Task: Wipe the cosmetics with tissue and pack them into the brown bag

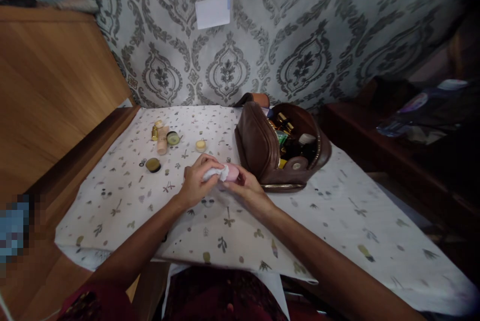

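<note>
Over the middle of the table, my left hand (pixel 198 181) is closed on a small white cloth (pixel 216 174) and presses it against a pink item (pixel 232 172). My right hand (pixel 245 188) grips that pink item from below and the right. Both hands hover just above the patterned white tablecloth (pixel 337 211). Right of the hands, an open brown leather pouch (pixel 262 148) holds several small cosmetic bottles.
Several small jars and tubes lie at the back left of the table: a round dark tin (pixel 153 164), a peach tube (pixel 162 142), a green-lidded jar (pixel 173 138) and a small yellow pot (pixel 201 145). A wooden cabinet (pixel 48 91) stands left; dark furniture right.
</note>
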A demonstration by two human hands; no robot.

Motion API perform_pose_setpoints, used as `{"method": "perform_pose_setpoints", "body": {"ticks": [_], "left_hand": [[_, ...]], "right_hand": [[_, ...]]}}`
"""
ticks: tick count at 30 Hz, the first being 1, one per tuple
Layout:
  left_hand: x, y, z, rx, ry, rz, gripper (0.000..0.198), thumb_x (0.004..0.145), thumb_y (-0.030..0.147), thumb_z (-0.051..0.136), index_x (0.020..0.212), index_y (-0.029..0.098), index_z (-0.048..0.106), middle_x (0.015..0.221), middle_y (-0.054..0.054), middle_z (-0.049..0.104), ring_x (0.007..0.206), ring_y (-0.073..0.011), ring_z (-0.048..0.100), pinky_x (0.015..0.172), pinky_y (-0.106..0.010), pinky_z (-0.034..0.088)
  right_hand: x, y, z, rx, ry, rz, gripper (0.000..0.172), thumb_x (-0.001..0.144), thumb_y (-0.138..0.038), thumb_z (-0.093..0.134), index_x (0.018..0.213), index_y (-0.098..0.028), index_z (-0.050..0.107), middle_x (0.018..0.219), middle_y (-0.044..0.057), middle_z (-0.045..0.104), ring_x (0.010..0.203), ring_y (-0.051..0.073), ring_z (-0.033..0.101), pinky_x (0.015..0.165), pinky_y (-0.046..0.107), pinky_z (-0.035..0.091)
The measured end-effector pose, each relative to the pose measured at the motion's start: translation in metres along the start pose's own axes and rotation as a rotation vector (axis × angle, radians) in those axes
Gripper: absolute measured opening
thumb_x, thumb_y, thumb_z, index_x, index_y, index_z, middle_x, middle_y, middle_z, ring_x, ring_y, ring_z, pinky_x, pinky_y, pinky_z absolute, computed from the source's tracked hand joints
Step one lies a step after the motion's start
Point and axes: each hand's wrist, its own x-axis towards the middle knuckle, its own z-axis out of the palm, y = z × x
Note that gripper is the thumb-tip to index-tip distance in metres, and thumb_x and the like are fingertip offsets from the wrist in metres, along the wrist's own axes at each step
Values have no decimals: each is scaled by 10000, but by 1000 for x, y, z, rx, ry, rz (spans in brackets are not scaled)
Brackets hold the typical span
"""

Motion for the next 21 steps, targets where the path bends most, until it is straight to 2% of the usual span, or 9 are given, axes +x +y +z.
{"method": "perform_pose_setpoints", "body": {"ticks": [5,9,14,18,21], "left_hand": [[-1,0,1,40,47,-16,186,883,185,556,1037,215,657,1056,-60,580,1041,-208,580,931,-347,458],[-2,-1,0,51,52,-26,198,909,212,525,1071,213,639,1084,-66,582,1065,-215,577,954,-358,446],[-2,1,2,15,35,-11,207,926,288,531,1105,213,605,1069,-71,578,1047,-216,572,948,-360,441],[-1,1,5,-7,59,-33,226,885,388,616,1024,213,585,983,-51,584,956,-212,573,872,-339,456],[-2,0,6,-5,95,-80,154,934,348,533,986,211,583,953,-39,590,936,-200,572,866,-328,445]], "right_hand": [[-2,-2,0,214,-52,105,320,785,-441,727,1015,-222,681,1093,65,712,1017,225,667,901,396,560],[-2,0,-3,262,-110,145,340,792,-456,741,1036,-229,673,1060,65,717,967,233,692,894,453,568],[-2,1,-2,280,-76,160,341,780,-439,760,1053,-254,673,1124,38,703,998,196,683,896,370,571],[-3,4,-1,255,-69,172,367,790,-431,748,1107,-268,664,1138,34,702,1032,184,667,887,341,571],[-3,5,0,260,-73,181,370,783,-427,758,1106,-272,664,1152,26,700,1031,175,665,894,326,564]]}}
